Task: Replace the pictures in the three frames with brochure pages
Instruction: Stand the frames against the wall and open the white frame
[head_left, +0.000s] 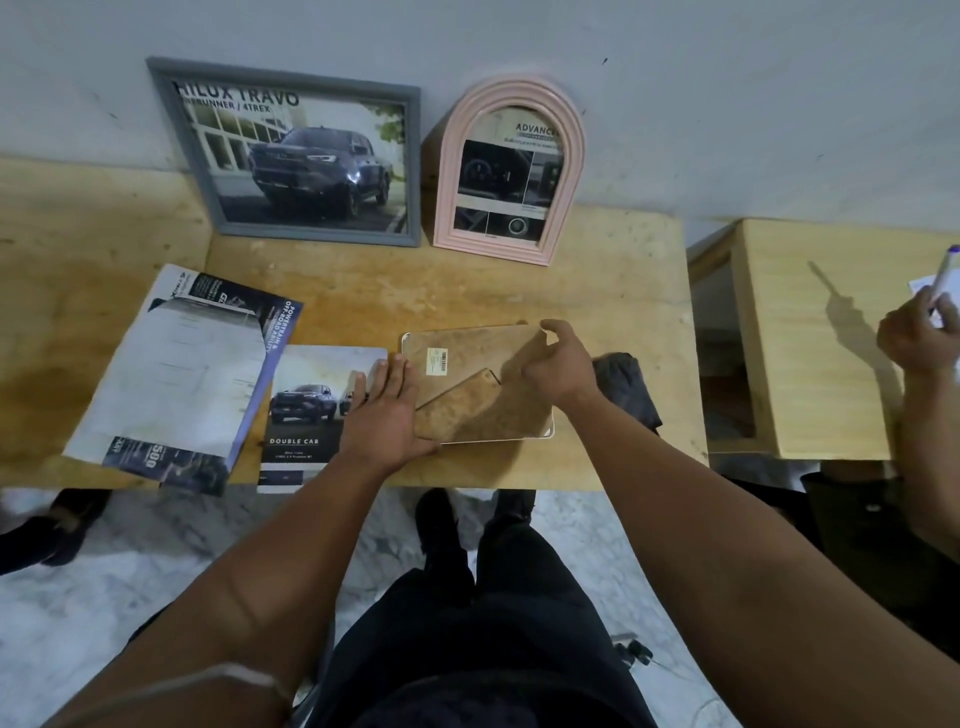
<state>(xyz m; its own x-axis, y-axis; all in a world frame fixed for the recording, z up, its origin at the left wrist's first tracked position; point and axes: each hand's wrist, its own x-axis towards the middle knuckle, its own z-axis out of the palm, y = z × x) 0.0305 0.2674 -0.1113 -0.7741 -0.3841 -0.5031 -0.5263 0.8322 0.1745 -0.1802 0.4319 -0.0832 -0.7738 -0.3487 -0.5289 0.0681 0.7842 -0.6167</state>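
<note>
Head view. A third frame (467, 364) lies face down near the table's (597, 280) front edge, its stand (478, 410) folded across the backing. The left hand (384, 415) presses flat, fingers straight, on its left side; the right hand (556, 369) pinches its far right corner. Grey frame (291, 150) and pink frame (511, 171) lean at the rear edge, brochure pages inside. Loose pages (171, 374) lie front left.
</note>
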